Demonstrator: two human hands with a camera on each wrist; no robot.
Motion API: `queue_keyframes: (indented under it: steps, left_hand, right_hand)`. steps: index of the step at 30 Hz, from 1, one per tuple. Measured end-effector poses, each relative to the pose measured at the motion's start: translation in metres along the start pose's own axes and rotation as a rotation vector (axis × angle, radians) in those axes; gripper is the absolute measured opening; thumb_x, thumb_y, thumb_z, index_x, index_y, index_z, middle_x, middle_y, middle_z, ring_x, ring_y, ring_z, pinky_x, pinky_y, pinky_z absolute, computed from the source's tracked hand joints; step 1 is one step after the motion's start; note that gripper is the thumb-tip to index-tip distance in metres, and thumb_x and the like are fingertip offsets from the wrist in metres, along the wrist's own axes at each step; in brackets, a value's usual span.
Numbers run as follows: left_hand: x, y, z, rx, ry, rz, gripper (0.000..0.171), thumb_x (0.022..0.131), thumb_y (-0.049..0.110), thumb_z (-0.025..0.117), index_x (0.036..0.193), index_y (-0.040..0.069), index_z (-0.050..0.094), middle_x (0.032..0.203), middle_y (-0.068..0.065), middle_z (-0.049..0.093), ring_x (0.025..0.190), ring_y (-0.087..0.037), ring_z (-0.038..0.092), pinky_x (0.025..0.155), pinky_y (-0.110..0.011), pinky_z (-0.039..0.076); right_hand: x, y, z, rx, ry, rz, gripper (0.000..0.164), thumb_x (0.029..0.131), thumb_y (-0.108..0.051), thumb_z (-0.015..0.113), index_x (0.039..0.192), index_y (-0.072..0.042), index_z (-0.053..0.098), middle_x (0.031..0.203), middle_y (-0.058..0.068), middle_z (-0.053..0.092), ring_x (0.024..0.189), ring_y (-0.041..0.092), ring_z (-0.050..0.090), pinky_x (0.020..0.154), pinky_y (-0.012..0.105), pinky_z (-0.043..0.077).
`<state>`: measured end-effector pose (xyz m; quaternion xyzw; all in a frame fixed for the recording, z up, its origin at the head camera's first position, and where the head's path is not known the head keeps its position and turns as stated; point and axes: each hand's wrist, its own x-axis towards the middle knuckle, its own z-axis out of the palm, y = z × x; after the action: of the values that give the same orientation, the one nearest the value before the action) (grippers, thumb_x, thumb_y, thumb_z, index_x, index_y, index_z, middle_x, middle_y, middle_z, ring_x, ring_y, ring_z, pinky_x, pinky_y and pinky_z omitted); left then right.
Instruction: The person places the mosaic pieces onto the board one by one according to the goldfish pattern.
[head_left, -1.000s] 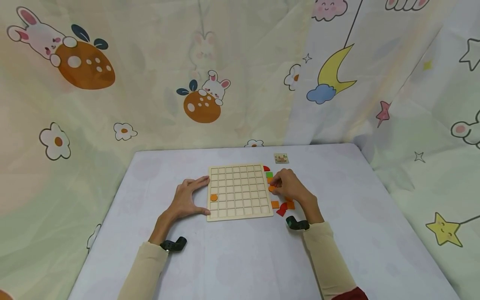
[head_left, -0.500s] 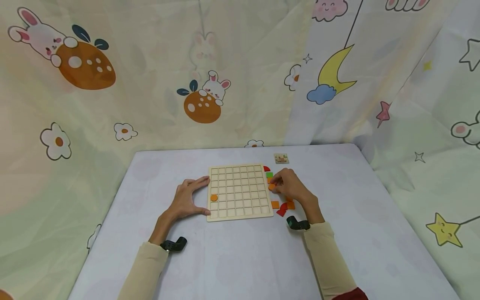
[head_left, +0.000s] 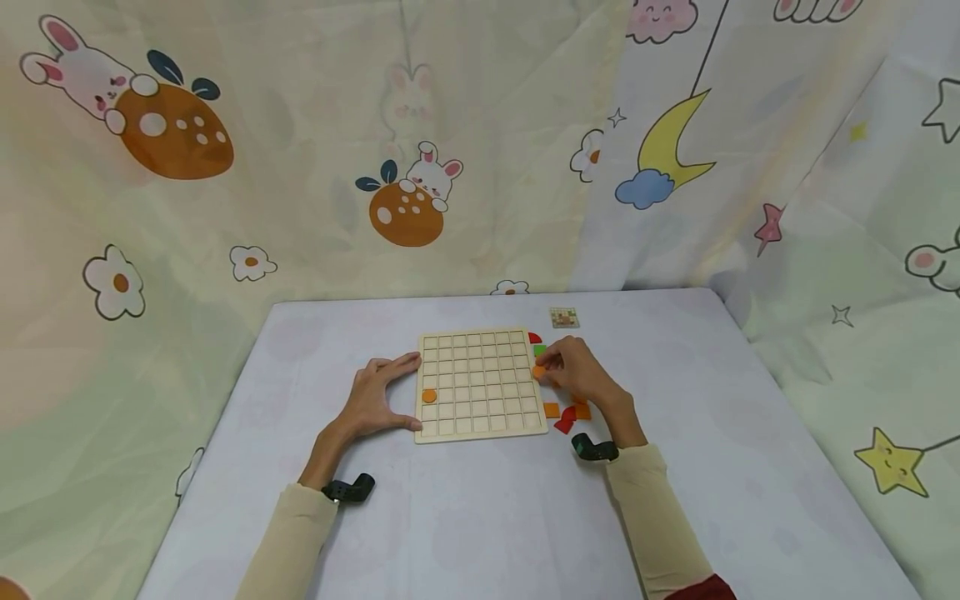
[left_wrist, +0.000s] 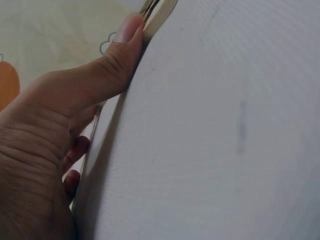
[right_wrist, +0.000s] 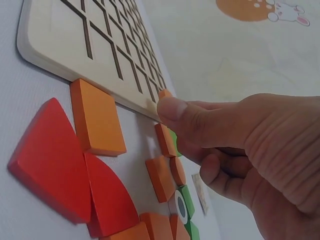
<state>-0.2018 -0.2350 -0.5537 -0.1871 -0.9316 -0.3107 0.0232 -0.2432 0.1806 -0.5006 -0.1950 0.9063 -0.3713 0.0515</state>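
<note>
I have the right hand [head_left: 576,369] pinching an orange piece [head_left: 538,372] (probably light, stiff, best held by its sides) at the board's [head_left: 480,382] right edge, left hand [head_left: 367,398] spread wide.

There are two hands [head_left: 366,402] [head_left: 579,371], one board [head_left: 480,383], one card [head_left: 564,317].

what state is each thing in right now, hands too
Left hand: spread, thumb and fingers at the board's left edge
Right hand: pinching an orange piece near the board's right edge
Grid board: flat on the table, one cell filled
Orange disc: in a left-column cell
Red pieces: loose on the table
Small card: lying beyond the board
</note>
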Motion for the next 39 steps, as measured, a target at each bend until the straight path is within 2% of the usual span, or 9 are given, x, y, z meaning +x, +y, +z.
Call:
queue_keyframes:
  steps: [12,22,39]
  left_hand:
    - [0.0,0.002,-0.001,0.005,0.002,-0.004,0.123,0.056,0.059,0.104,0.162,0.023,0.055,0.173,0.004,0.048,0.138,-0.033,0.049,0.112,-0.06,0.033]
    - [0.0,0.004,-0.002,-0.006,0.002,-0.005,0.121,0.057,0.059,0.104,0.162,0.02,0.056,0.173,0.002,0.048,0.138,-0.035,0.048,0.114,-0.063,0.031]
    - [0.0,0.001,0.0,-0.001,-0.003,-0.015,0.123,0.056,0.058,0.105,0.163,0.023,0.054,0.174,0.005,0.047,0.138,-0.032,0.048,0.113,-0.06,0.032]
  right_hand:
    - [0.002,-0.002,0.004,-0.004,-0.02,-0.028,0.022,0.089,0.0,0.088,0.11,0.003,0.083,0.095,0.01,0.078,0.081,0.018,0.063,0.074,0.026,0.055]
    - [0.008,0.0,0.005,-0.008,-0.026,-0.113,0.018,0.088,0.0,0.089,0.106,0.002,0.084,0.097,0.012,0.082,0.081,0.015,0.067,0.074,0.025,0.055]
    - [0.017,-0.007,0.012,0.019,-0.051,-0.118,0.019,0.087,-0.004,0.091,0.104,0.001,0.084,0.097,0.01,0.082,0.08,0.014,0.069,0.075,0.023,0.058]
